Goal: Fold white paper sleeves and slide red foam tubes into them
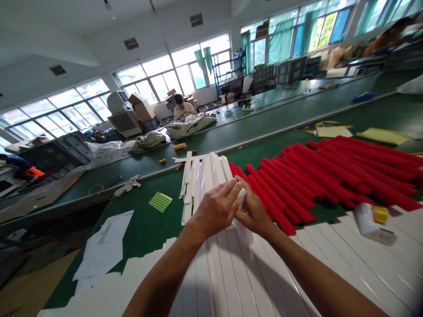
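Observation:
My left hand [216, 204] and my right hand [254, 207] meet in front of me, fingers closed around the upper end of a long white piece [244, 234]. It looks like a narrow box, but my hands cover much of it. Beneath are long white flat pieces [228, 268], laid side by side on the table. Just beyond my left hand lies a bundle of white strips [206, 169]. Many red rods or tubes [277, 185] lie in a pile to the right of my right hand.
A white and yellow tape dispenser [373, 222] rests on the white pieces at right. Paper sheets [105, 244], a green sticker sheet [160, 201] and a glove [127, 186] lie at left. Across the green table [148, 178], a person [183, 108] sits behind grey sacks [190, 127].

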Motion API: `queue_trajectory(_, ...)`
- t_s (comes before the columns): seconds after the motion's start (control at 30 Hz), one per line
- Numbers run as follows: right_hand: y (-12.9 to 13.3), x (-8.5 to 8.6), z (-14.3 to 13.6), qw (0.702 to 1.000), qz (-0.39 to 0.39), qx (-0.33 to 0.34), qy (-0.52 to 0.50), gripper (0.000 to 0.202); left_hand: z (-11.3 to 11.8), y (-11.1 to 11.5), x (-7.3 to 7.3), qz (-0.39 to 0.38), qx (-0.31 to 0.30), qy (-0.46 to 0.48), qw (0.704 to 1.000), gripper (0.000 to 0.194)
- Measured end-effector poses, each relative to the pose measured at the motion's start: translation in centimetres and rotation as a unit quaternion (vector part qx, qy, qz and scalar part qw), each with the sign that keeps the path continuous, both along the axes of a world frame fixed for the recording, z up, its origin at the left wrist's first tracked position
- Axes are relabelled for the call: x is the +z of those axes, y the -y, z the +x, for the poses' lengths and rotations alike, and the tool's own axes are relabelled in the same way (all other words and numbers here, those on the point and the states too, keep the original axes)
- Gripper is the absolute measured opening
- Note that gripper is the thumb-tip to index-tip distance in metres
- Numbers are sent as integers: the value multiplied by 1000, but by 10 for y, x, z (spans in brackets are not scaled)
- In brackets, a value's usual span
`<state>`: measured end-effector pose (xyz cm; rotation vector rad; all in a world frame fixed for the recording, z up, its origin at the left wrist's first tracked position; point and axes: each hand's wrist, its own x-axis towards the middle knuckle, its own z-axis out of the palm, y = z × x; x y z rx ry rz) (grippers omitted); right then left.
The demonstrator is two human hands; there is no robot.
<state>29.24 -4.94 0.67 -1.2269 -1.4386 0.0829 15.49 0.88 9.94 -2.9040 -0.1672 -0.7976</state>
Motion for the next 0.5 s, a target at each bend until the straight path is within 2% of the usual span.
queue_trajectory(0.1,-2,1,3,999,-2,33,-6,81,1,2,-2,28,18,-6,999,39)
queue_trajectory(0.3,-5,2,4,997,-23,69,-19,88,0,-1,4,61,4,-45,997,37)
queue_trajectory(0.43,1,3,9,996,-41,72,-11,90,6,-2,-3,64,11,-13,998,37)
queue_trajectory(0.5,11,-3,21,994,-56,86,21,90,9,-2,-9,62,21,12,998,37)
